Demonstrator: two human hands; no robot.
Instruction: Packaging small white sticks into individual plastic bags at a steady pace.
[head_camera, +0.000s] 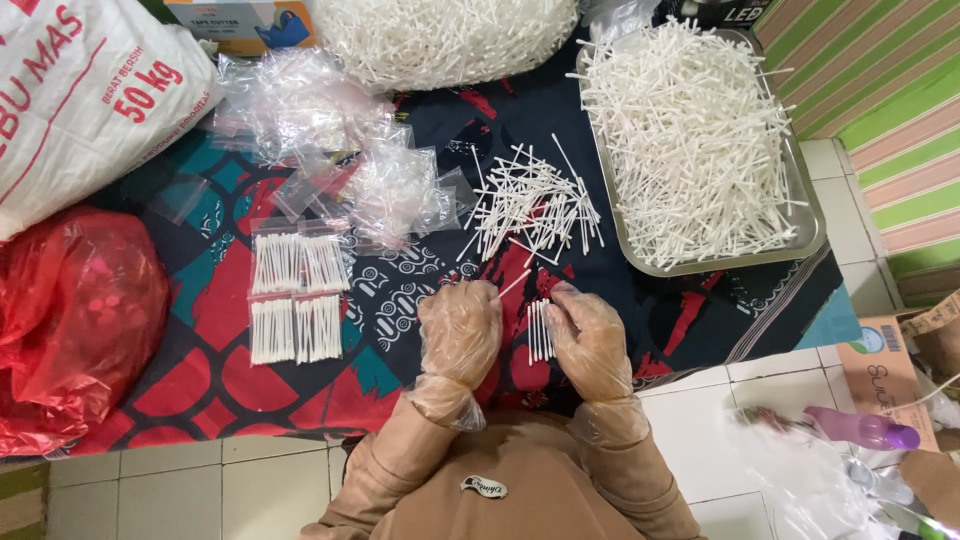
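Note:
Both my hands wear clear plastic gloves. My right hand (590, 338) holds a small aligned bundle of white cotton swabs (540, 331) upright against the patterned cloth (400, 300). My left hand (460, 328) pinches a single cotton swab (513, 284) that points up and right, just left of the bundle. A loose heap of swabs (530, 205) lies on the cloth beyond my hands. Several filled clear packets of swabs (297, 298) lie in a block to the left.
A metal tray (810, 235) piled with swabs stands at the right. Empty clear bags (330, 150) lie upper left, a big bag of swabs (440, 35) at the top. A white sack (80, 90) and red plastic bag (70, 320) sit left; a cardboard box (885, 375) right.

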